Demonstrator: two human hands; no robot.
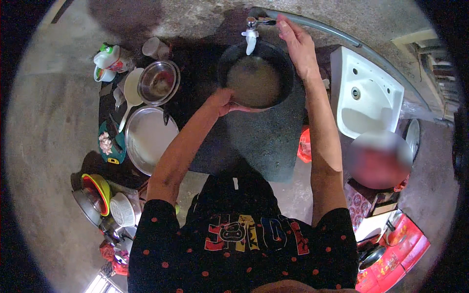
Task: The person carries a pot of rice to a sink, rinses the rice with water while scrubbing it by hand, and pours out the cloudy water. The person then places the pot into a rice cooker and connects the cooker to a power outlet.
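A dark round pot (254,82) is under the tap (251,27), tilted slightly so that its inside shows. Its floor looks brownish and dim, and I cannot tell how much water it holds. My left hand (228,102) grips the pot's near left rim, thumb on top and fingers underneath. At the tap's lever (266,22), the fingertips of my right hand (297,44) are closed around the outer end. A white spout piece (250,43) points down over the pot's far rim.
Left on the dark counter (205,150) are a glass bowl (157,82), a white ladle (132,88), a wide metal basin (151,141) and a green board (111,144) bearing a knife and pale pieces. A white washbasin (368,95) stands right, beneath a grey pipe (329,29).
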